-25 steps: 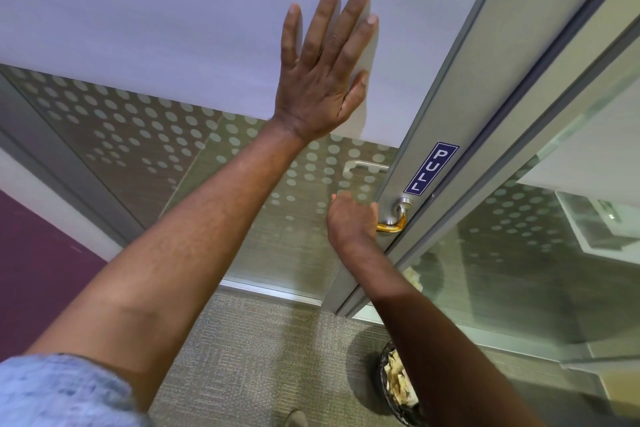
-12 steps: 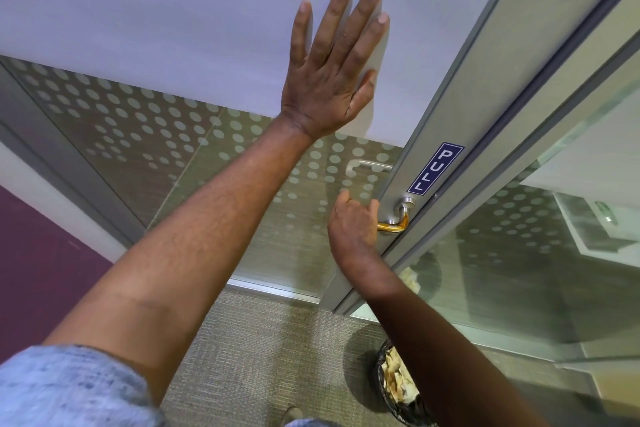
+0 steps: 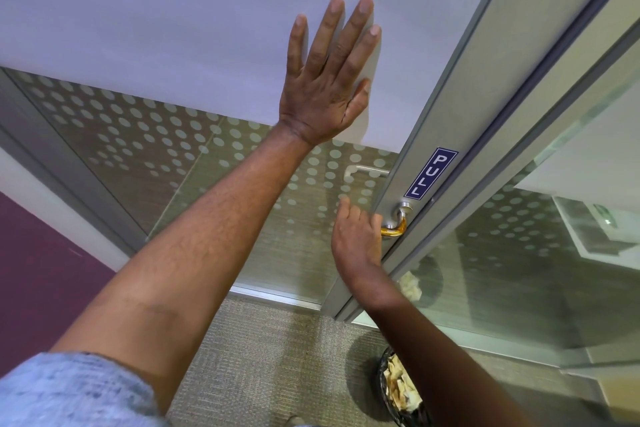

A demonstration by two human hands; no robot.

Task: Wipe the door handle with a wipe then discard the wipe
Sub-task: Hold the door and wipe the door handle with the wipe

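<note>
My left hand [image 3: 329, 87] lies flat and open against the frosted panel of the glass door [image 3: 173, 28], fingers spread and pointing up. Lower down, my right hand [image 3: 353, 239] is wrapped around the lever of the door handle [image 3: 398, 224], whose metal neck and amber-tinted bend stick out to the right of my fingers. No wipe shows; anything in the right palm is hidden by the hand. The handle sits on the grey door stile [image 3: 467, 97], just below a blue PULL sign [image 3: 431, 173].
A black mesh waste bin [image 3: 401, 388] holding crumpled paper stands on the carpet [image 3: 277, 357] under my right forearm. A glass side panel [image 3: 519, 270] with dots runs along the right. A purple wall [image 3: 41, 270] is at the left.
My right hand has shifted slightly on the lever and its index finger now lifts off. The left hand stays pressed flat on the door.
</note>
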